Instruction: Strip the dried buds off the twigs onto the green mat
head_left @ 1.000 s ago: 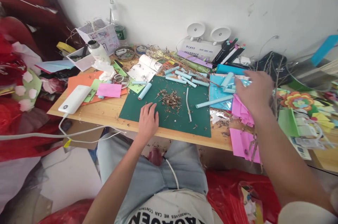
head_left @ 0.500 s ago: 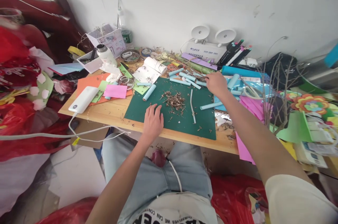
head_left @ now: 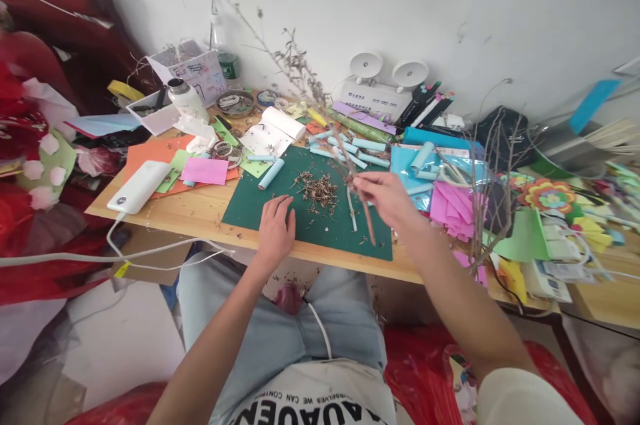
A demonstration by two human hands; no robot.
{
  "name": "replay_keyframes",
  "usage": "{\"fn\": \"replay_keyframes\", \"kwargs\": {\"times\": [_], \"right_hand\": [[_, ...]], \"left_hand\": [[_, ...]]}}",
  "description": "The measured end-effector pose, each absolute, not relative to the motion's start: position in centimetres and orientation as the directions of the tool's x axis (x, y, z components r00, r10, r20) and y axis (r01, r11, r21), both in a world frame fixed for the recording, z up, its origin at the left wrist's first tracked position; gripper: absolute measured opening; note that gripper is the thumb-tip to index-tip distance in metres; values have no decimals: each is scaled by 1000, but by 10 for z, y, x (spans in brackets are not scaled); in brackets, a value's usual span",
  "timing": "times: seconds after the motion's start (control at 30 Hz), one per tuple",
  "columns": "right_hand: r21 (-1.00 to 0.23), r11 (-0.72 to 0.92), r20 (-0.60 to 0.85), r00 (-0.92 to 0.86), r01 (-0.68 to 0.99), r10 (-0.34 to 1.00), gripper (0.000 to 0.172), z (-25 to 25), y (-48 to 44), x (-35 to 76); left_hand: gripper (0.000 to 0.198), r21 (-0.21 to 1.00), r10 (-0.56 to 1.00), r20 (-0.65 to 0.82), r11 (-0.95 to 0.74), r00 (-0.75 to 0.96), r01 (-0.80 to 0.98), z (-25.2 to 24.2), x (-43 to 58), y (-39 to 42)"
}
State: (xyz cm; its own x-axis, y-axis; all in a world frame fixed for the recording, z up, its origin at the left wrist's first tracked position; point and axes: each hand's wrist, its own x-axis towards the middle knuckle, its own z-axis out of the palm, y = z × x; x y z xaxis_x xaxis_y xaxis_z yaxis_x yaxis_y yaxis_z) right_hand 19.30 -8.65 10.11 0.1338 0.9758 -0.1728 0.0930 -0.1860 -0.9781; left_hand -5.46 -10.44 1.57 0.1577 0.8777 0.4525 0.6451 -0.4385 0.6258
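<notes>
Pinched in my right hand (head_left: 387,198) is a dry twig (head_left: 361,201), its leafy brown end reaching up and left towards the wall. My left hand (head_left: 277,223) rests with fingers stretched at the front edge of the green cutting mat (head_left: 247,205), holding nothing. On the mat between my hands lies a heap of brown dried leaf bits (head_left: 319,190). Under the twig, a thin pale blue strip (head_left: 352,210) lies on the mat. Several light blue paper tubes (head_left: 370,144) lie along the mat's back edge, and one tube (head_left: 271,174) is at its left.
A white power bank (head_left: 143,188) and a pink paper slip (head_left: 205,171) lie left. Behind them stands a white bottle (head_left: 187,100). A twin-headed lamp (head_left: 377,93) stands against the wall. Upright bare branches (head_left: 493,191), scissors (head_left: 454,170) and pink paper (head_left: 453,208) are at right.
My right hand has lifted the twig from among the tubes at the back and brought it nearer, over the mat. My left hand stays at the mat's edge. The view has turned slightly right.
</notes>
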Motion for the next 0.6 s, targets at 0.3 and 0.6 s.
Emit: {"fn": "replay_keyframes", "kwargs": {"times": [0.3, 0.6], "right_hand": [[-722, -460, -358, -290, -517, 888, 23, 50, -108, 114], [-736, -444, -322, -313, -511, 894, 22, 32, -97, 103]], "left_hand": [[41, 993, 984, -96, 104, 148, -50, 27, -43, -92], [35, 875, 940, -185, 290, 286, -387, 35, -44, -80]]}}
